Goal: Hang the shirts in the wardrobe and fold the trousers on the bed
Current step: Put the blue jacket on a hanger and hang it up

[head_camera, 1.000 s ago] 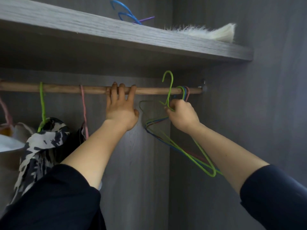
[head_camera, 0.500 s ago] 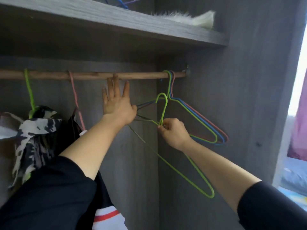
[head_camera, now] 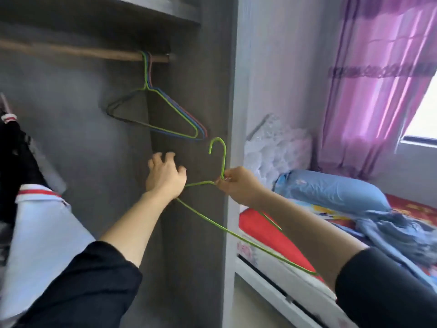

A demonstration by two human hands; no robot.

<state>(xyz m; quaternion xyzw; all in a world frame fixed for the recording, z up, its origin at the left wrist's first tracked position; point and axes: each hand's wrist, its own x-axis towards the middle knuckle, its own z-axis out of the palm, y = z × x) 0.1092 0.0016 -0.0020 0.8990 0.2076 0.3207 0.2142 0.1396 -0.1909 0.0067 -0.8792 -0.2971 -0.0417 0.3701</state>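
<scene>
Between the two hands, off the rail, hangs one green wire hanger (head_camera: 224, 162). The right hand (head_camera: 238, 185) pinches its neck between thumb and fingertips, just below the hook. The hook stands upright, with its open end turned toward the left hand (head_camera: 165, 176). The hanger's long bottom wire is steeply tilted: it runs from just under the left wrist down and away along the right forearm, ending near the dark right sleeve (head_camera: 383, 292). The left hand holds nothing; its fingers are loosely curled and spread, and it is raised before the grey wardrobe (head_camera: 71, 114). The hanger's near shoulder passes close by that hand's wrist, though I cannot tell if they touch. Above both hands a wooden rail (head_camera: 94, 52) carries a bunch of wire hangers (head_camera: 170, 107), three by colour: green, blue and red, all hooked at the rail's end nearer the right hand. Beyond the left forearm, at the outer side, hang two garments: a white shirt (head_camera: 35, 221) with a red stripe and a black one (head_camera: 16, 150). Past the right hand lies a bed (head_camera: 272, 268) with one blue pillow (head_camera: 331, 188), one red cushion (head_camera: 264, 223) and a crumpled blue-grey cloth (head_camera: 390, 230). Higher up on that side hangs a purple curtain (head_camera: 378, 79).
</scene>
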